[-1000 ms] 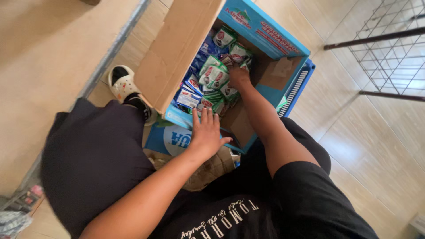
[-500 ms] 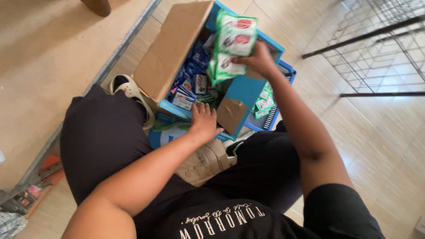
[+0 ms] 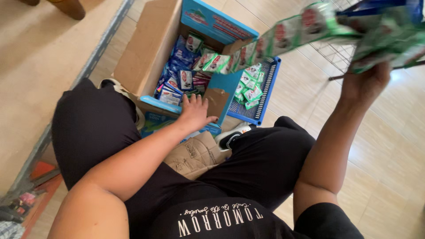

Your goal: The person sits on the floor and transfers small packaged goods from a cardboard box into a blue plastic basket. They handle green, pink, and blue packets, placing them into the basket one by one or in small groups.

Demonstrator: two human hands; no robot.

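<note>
My right hand (image 3: 365, 82) is raised high at the upper right, closed on a long strip of green and white sachets (image 3: 310, 28) that trails down into the open cardboard box (image 3: 148, 57). Blue and green sachet packs (image 3: 181, 79) fill the box. Spread flat, my left hand (image 3: 195, 113) presses on the box's near blue edge. I sit on the floor with black trousers, legs either side of the box.
A blue plastic basket (image 3: 265, 95) holding more green sachets stands right of the box. A crumpled brown bag (image 3: 195, 155) lies between my legs. A wire rack (image 3: 336, 53) stands at the upper right. A raised tan platform (image 3: 40, 66) runs along the left.
My right hand went from inside the box up and to the right, drawing a strip of green sachets out with it. My left hand stayed on the box edge.
</note>
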